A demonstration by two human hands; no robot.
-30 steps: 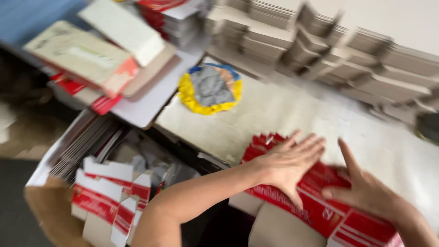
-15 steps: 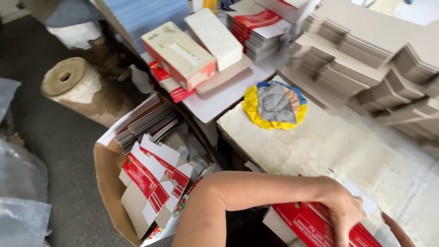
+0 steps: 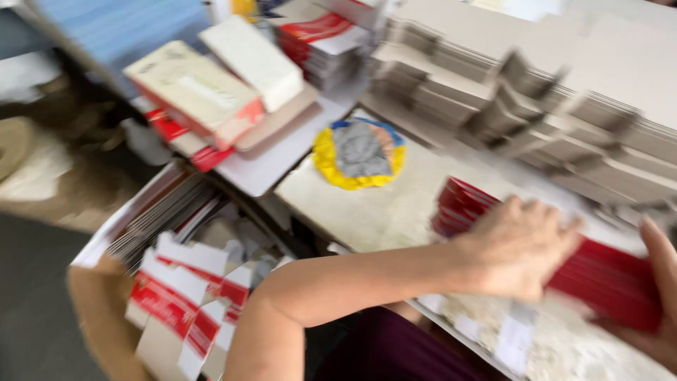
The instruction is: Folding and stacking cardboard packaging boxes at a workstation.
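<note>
From the head camera, the only view I had, everything was smeared by motion, so I kept to what stayed readable. The left hand [image 3: 520,247] lay across a stack of flat red cartons [image 3: 599,271] on the pale worktable [image 3: 374,212], fingers curled over the far edge of the stack and gripping it. The right hand [image 3: 659,282] showed only partly at the right border, pressed against the stack's near end; I could not tell how its fingers were set.

Beyond the stack, toward the table's back, I saw long rows of flat grey-brown cardboard blanks [image 3: 536,92] piled in leaning stacks. Left of the red cartons sat a round yellow-edged cloth pad [image 3: 360,154] with a grey middle, well apart from the hands.

On a lower white board [image 3: 271,169] to the left rested a cream box with a red end [image 3: 190,92] and, beside it, a plain white oblong box [image 3: 252,62], with red-and-white printed sheets [image 3: 317,35] stacked behind them. Below the table edge, an open brown carton [image 3: 106,317] held upright folded pieces with red and white bands [image 3: 183,296], their labels too blurred for me to make out.
</note>
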